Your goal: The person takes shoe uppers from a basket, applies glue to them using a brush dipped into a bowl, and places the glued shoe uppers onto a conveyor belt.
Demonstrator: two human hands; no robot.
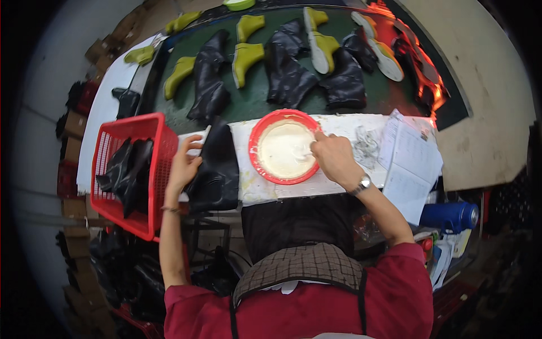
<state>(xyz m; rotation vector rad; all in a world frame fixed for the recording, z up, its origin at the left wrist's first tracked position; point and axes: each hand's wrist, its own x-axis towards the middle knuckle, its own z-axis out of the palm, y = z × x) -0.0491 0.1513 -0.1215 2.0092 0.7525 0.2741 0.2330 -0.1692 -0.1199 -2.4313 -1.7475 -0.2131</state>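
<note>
My left hand [184, 165] is closed on the left edge of a black boot upper [219, 172], its fingers along the edge and its thumb on the leather. The upper lies at the near edge of the white board. To its right stands a round red bowl [254, 161] of thick cream-coloured paste [282, 148]. Over the bowl's right rim, my right hand [337, 159] is closed round what looks like a brush, mostly hidden by the fingers; its paste-coated end is in the bowl.
At left, a red plastic basket [164, 133] holds several black uppers [130, 172]. Beyond the white board [339, 125], a green conveyor belt [237, 104] carries yellow-green boot lasts [248, 59], black boots [210, 79] and pale soles [389, 61]. Papers [415, 164] and a blue flask [449, 216] are at right.
</note>
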